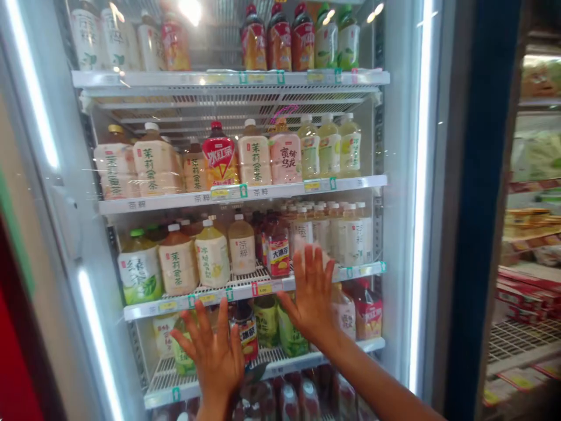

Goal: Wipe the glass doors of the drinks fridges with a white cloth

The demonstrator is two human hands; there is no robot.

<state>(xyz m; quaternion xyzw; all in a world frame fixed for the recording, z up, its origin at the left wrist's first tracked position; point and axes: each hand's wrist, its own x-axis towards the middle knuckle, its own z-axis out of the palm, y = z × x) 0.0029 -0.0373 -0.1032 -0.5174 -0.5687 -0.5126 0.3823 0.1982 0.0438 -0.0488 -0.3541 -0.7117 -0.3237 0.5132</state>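
In front of the tall, white-lit cooler [400, 204], L hand [217, 354] & R hand [315, 292] are spread wide, holding nothing, w/ the dark, red-and-white-labelled plastic btl. [279, 252] shelved beyond & left of R hand; judged progress: hands raised, no btl. lifted yet.

White-edged wire shelves [280, 190] were lined with labelled bottles [213, 257]; on one, a red-labelled bottle [220, 155] was flanked by pale-labelled bottles [255, 158].
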